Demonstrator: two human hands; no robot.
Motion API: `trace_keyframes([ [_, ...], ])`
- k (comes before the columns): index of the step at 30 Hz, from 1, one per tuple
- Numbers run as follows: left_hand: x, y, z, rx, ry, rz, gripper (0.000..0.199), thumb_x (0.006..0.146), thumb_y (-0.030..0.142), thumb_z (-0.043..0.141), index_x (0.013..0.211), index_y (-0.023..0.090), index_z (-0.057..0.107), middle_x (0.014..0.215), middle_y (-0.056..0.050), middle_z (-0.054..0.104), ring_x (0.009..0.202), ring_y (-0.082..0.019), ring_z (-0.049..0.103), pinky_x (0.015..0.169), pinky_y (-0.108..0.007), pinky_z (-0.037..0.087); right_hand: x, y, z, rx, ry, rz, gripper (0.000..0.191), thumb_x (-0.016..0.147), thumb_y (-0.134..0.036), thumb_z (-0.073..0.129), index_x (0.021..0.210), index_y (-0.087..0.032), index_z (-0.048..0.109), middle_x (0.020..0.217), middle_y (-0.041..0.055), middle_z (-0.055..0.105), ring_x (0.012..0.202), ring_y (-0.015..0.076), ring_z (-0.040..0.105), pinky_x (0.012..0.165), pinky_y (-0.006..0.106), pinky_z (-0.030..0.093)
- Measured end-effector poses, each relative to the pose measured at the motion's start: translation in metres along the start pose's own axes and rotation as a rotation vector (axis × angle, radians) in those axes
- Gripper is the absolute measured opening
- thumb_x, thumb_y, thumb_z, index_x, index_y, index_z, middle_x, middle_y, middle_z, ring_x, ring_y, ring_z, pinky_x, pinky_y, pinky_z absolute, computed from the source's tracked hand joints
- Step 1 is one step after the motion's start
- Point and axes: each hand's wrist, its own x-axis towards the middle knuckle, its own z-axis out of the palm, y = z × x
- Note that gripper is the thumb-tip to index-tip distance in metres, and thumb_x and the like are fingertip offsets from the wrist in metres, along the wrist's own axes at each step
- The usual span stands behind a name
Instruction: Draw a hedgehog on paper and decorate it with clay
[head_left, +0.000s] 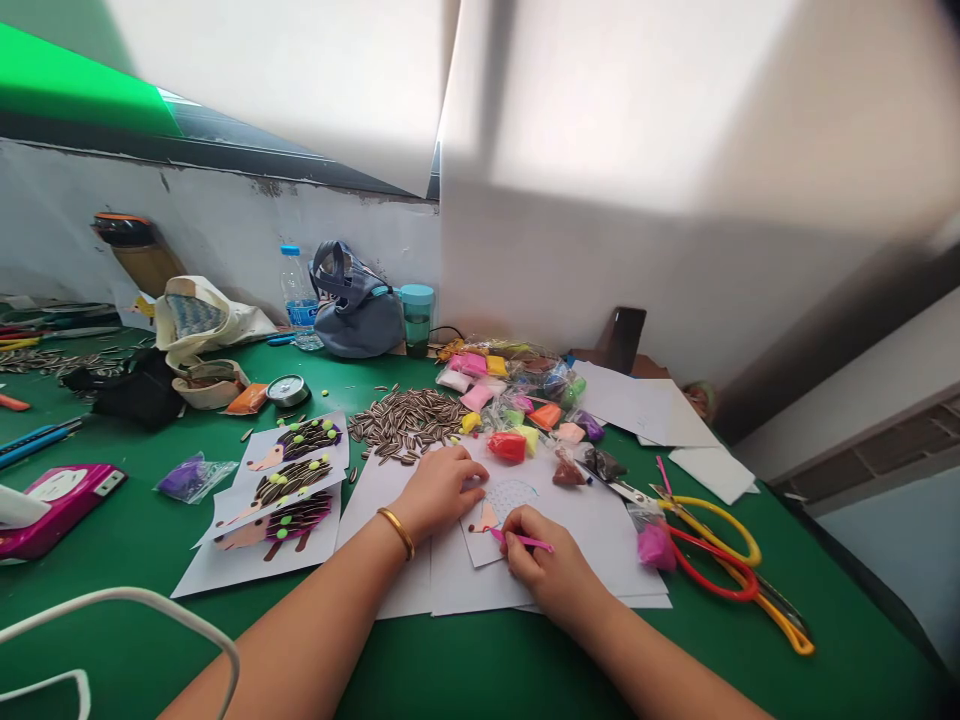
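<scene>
My left hand (442,487) lies on the white paper with its fingers stretched out, beside a small hedgehog picture card (489,552). This card has a dotted rounded body outline and a peach-coloured clay face. My right hand (546,562) is closed around a thin pink clay tool (534,541), whose tip points at the hedgehog's face. Larger white sheets (615,545) lie under the card. Just beyond my left hand is a pile of striped sunflower seeds (409,418). Bags of coloured clay, among them a red one (507,446), lie past my right hand.
Three hedgehog cards (281,500) with seed spines overlap at left. Scissors with red and yellow handles (720,560) lie at right. A purple clay bag (193,478), a magenta device (64,510) and a white cable (150,598) are leftward. Bottle (300,300) and bag (356,315) stand behind.
</scene>
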Motion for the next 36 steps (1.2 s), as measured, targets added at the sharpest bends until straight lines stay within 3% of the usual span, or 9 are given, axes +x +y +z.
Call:
trace_keyframes([
  [36, -0.0003, -0.0015, 0.0015, -0.009, 0.011, 0.006, 0.019, 0.082, 0.031, 0.069, 0.100, 0.028, 0.073, 0.097, -0.003, 0.065, 0.096, -0.022, 0.059, 0.083, -0.033, 0.040, 0.0002, 0.0000, -0.0001, 0.014, -0.010, 0.006, 0.011, 0.091, -0.025, 0.046, 0.086, -0.022, 0.055, 0.076, -0.0016, 0.062, 0.069, 0.0142, 0.054, 0.064, 0.025, 0.038],
])
